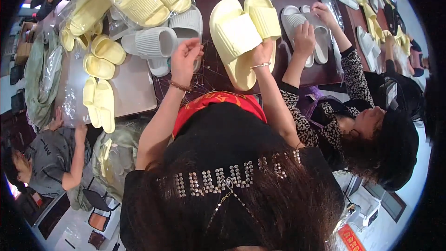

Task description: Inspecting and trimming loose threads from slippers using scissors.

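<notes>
A pair of pale yellow slide slippers stands in front of me: the left slipper [226, 42] is the larger in view, and the right slipper [262, 14] lies close against it. My right hand [263, 52], with a bracelet at the wrist, grips the pair between the two straps; some fingertips are hidden. My left hand [186, 56], wearing a beaded bracelet, is raised with loosely curled fingers apart and nothing visible in them. Just beyond it lies a grey slipper [151, 42], tipped sideways near another grey slipper [186, 22].
Bagged yellow slippers [141, 7] are heaped at the far left, with loose small yellow pairs [98, 104] nearer. On my right a co-worker's hands [305, 39] are at a grey pair [320, 42]. A filled plastic bag [116, 153] stands at lower left, near another person.
</notes>
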A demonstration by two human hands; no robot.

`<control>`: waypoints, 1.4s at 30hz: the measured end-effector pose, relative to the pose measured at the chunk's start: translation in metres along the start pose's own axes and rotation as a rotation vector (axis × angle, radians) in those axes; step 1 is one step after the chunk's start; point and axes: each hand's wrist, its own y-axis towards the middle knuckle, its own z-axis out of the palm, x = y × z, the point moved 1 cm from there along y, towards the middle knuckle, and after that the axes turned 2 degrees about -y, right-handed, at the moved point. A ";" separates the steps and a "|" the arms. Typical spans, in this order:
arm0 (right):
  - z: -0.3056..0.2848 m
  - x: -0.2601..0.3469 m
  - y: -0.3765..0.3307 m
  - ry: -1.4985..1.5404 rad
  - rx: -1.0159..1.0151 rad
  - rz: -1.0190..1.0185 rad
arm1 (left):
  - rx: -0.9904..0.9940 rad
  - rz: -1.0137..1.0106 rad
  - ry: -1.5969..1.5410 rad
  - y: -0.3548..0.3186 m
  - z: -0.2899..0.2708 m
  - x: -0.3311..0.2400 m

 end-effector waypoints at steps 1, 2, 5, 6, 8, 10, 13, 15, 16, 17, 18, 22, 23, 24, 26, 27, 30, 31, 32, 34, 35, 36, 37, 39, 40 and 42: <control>0.000 -0.002 -0.002 -0.094 -0.027 -0.056 | -0.004 -0.002 0.000 0.001 -0.002 0.001; 0.001 -0.006 -0.003 -0.094 -0.023 -0.055 | -0.002 -0.012 0.004 0.003 -0.004 0.002; -0.001 -0.018 -0.005 -0.523 -0.123 -0.210 | 0.015 -0.031 0.008 0.007 -0.008 0.007; -0.002 -0.029 -0.007 -0.525 -0.124 -0.214 | 0.027 -0.050 0.007 0.006 -0.012 0.013; -0.012 -0.057 -0.010 -0.669 -0.056 -0.247 | 0.073 -0.087 0.003 0.005 -0.013 0.022; -0.017 -0.063 -0.005 -0.743 -0.020 -0.264 | 0.073 -0.116 0.030 -0.001 -0.022 0.028; -0.017 -0.065 -0.003 -0.577 -0.088 -0.044 | 0.037 -0.174 0.097 -0.006 -0.033 0.037; -0.026 -0.076 0.008 -0.595 -0.147 0.228 | 0.026 -0.203 0.080 -0.011 -0.042 0.044; -0.026 -0.077 0.014 -0.530 -0.152 0.249 | 0.005 -0.219 0.077 -0.016 -0.053 0.045; -0.029 -0.077 0.023 -0.465 -0.151 0.272 | -0.039 -0.217 0.089 -0.019 -0.060 0.047; -0.042 -0.098 0.037 -0.587 -0.142 0.207 | -0.013 -0.223 0.099 -0.018 -0.059 0.047; -0.027 -0.112 0.074 -0.677 -0.005 0.018 | -0.044 -0.156 0.090 -0.025 -0.073 0.044; -0.029 -0.125 0.087 -0.563 0.010 0.053 | -0.073 -0.144 0.098 -0.023 -0.083 0.043; -0.049 -0.160 0.105 -0.518 -0.037 0.040 | -0.083 -0.117 0.119 -0.017 -0.088 0.043; -0.047 -0.176 0.126 -0.655 -0.054 -0.032 | -0.150 -0.066 0.160 -0.014 -0.102 0.044; -0.041 -0.160 0.133 -0.834 -0.029 -0.107 | -0.200 -0.054 0.162 -0.019 -0.112 0.043; -0.038 -0.131 0.153 -0.940 0.001 0.195 | -0.349 -0.045 0.222 -0.017 -0.131 0.024; -0.038 -0.118 0.157 -0.934 0.006 0.175 | -0.362 -0.030 0.215 -0.012 -0.135 0.022; -0.038 -0.107 0.157 -0.923 0.030 0.275 | -0.446 0.084 0.312 -0.007 -0.141 0.022; -0.033 -0.097 0.154 -0.913 0.055 0.366 | -0.607 0.301 0.505 0.004 -0.149 0.027; -0.032 -0.097 0.150 -0.896 -0.033 0.365 | -0.612 0.304 0.499 0.014 -0.154 0.033; -0.031 -0.098 0.145 -0.881 -0.121 0.365 | -0.587 0.325 0.569 0.028 -0.161 0.043; -0.029 -0.095 0.134 -0.871 -0.198 0.366 | -0.568 0.336 0.639 0.035 -0.166 0.052; -0.018 -0.086 0.106 -0.771 -0.201 0.252 | -0.550 0.326 0.702 0.042 -0.175 0.064; -0.010 -0.079 0.089 -0.655 -0.221 0.144 | -0.469 0.208 0.695 0.048 -0.176 0.058; 0.011 -0.073 0.058 -0.454 -0.074 -0.032 | -0.295 -0.026 0.677 0.053 -0.173 0.041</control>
